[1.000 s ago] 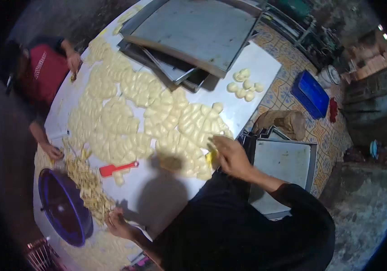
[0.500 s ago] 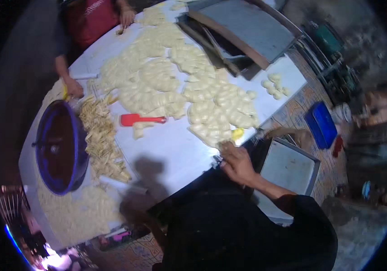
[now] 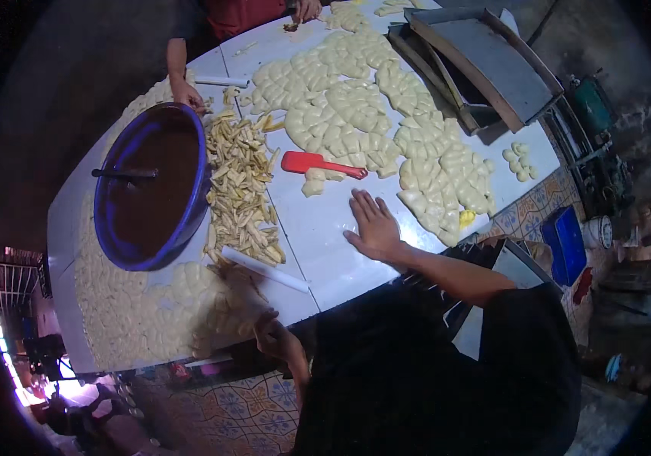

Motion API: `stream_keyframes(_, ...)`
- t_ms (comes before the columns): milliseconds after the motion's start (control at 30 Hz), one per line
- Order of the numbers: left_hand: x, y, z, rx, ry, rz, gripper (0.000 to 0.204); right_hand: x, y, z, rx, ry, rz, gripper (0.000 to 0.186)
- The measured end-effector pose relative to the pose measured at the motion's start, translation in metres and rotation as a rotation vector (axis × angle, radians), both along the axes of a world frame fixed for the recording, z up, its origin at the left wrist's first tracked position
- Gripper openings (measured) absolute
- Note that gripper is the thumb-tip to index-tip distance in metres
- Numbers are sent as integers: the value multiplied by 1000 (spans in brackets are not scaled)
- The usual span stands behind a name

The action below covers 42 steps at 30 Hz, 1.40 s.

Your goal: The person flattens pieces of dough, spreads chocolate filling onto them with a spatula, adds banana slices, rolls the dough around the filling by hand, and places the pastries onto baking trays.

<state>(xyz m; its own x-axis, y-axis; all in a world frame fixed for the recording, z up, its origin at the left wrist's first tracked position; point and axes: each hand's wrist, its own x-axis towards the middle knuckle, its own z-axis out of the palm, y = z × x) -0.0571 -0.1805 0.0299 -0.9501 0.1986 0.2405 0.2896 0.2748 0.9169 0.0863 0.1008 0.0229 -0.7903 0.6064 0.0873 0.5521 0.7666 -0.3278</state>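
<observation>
My right hand [image 3: 375, 228] lies flat on the bare white tabletop [image 3: 318, 235], fingers stretched and holding nothing. Just beyond its fingertips is a red spatula [image 3: 325, 165], resting against a few pale dough pieces [image 3: 314, 182]. To the right spreads a broad layer of shiny, pale dough portions [image 3: 439, 167], with a small yellow piece [image 3: 467, 218] at its near end. My left hand [image 3: 278, 338] is in shadow by the near table edge, its fingers loosely extended with nothing visible in them. A white rolling pin [image 3: 265, 269] lies a little beyond it.
A large blue-purple basin [image 3: 202, 178] of brown contents, with a dark handle, stands left. Beside it are heaped peeled banana pieces [image 3: 242, 190]. Flattened dough [image 3: 128, 319] covers the near left. Metal trays [image 3: 493, 68] are stacked far right. A co-worker's hand [image 3: 187, 95] is across the table.
The view has swung, so the table sits further right. My right hand has moved from the near edge beside the yellow piece onto the tabletop. My left hand shows more clearly.
</observation>
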Motion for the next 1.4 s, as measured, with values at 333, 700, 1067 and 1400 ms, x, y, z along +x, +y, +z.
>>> stream_keyframes(333,7,98,-2,-30,84,-667,13,71,-30,31,-796,298,199,29)
stream_keyframes(700,55,187,12,-172,-7,-853,20,364,267,2,412,-121,-791,50)
stream_keyframes(1067,83,228,52,184,-787,-999,32,182,124,119,-684,591,-4,40)
stream_keyframes(1400,70,187,47,217,-446,-571,28,30,12,86,-773,599,73,41)
